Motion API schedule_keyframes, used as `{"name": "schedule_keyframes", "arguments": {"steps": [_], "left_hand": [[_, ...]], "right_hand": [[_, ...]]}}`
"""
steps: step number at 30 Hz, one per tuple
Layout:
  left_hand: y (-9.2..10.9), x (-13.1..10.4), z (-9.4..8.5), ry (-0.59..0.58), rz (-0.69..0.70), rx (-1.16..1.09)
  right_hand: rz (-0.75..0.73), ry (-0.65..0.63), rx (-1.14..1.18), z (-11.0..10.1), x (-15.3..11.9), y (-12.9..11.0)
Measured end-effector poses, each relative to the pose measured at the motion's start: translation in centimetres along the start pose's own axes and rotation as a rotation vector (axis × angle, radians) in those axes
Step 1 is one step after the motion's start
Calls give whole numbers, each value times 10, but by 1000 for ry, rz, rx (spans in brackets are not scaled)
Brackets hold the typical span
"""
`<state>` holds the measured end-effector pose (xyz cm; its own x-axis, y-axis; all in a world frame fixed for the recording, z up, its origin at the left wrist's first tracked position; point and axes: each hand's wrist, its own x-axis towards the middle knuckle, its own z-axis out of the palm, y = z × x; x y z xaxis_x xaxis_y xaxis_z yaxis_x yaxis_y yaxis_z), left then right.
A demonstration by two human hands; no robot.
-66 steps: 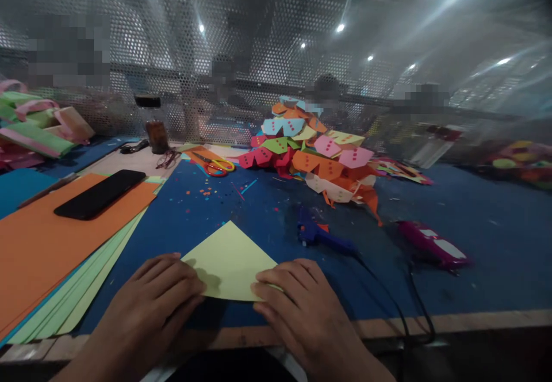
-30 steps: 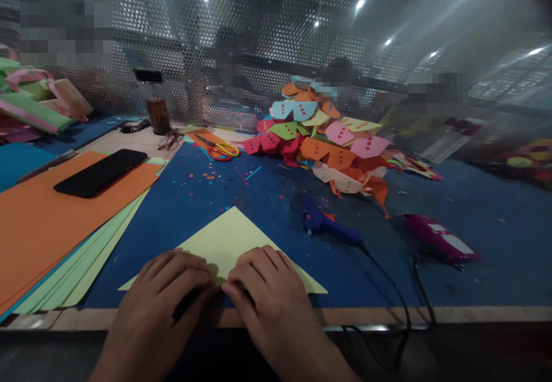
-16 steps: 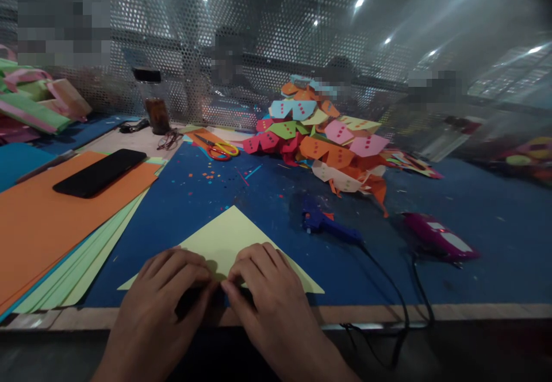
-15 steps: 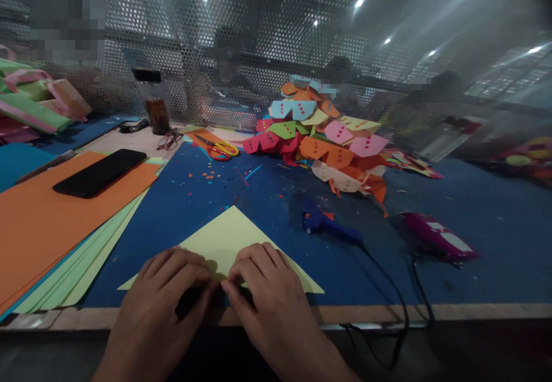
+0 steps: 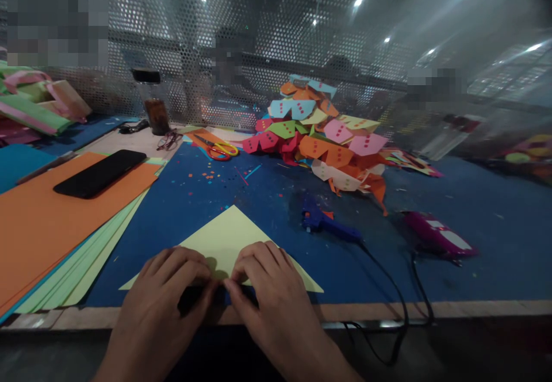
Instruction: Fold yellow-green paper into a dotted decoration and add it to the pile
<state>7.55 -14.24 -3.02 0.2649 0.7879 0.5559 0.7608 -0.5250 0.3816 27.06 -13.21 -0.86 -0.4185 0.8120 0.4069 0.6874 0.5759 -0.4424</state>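
Observation:
A pale yellow sheet of paper [image 5: 230,229], folded into a triangle, lies on the blue table surface with its point facing away from me. My left hand [image 5: 166,290] pinches its near folded edge, just left of the middle. Beside it, my right hand [image 5: 269,284] pinches the same edge, with the two thumbs almost touching. Fingers of both hands rest on top of the paper and hide parts of the fold. Beyond the right hand lies a blue glue gun [image 5: 330,224] with a black cord.
Orange and green paper sheets [image 5: 69,221] carry a black phone [image 5: 101,173] at left. Scissors [image 5: 219,150], a lidded jar [image 5: 155,106] and a pile of coloured paper shapes [image 5: 328,152] stand farther back. A purple corded device [image 5: 437,235] lies right. Paper scraps dot the table.
My right hand has shifted very slightly along the fold to the right. The paper and my left hand look nearly the same.

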Motion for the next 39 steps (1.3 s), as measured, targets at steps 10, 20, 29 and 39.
{"name": "schedule_keyframes", "arguments": {"steps": [10, 20, 29, 39], "left_hand": [[-3, 0, 1, -10, 0, 9], [-3, -2, 1, -2, -8, 20], [-4, 0, 0, 14, 37, 25], [-3, -2, 0, 8, 15, 28]], "right_hand": [[40, 21, 6, -7, -4, 4], [62, 48, 37, -17, -12, 13], [88, 58, 17, -26, -19, 23], [117, 56, -47, -35, -28, 32]]}}
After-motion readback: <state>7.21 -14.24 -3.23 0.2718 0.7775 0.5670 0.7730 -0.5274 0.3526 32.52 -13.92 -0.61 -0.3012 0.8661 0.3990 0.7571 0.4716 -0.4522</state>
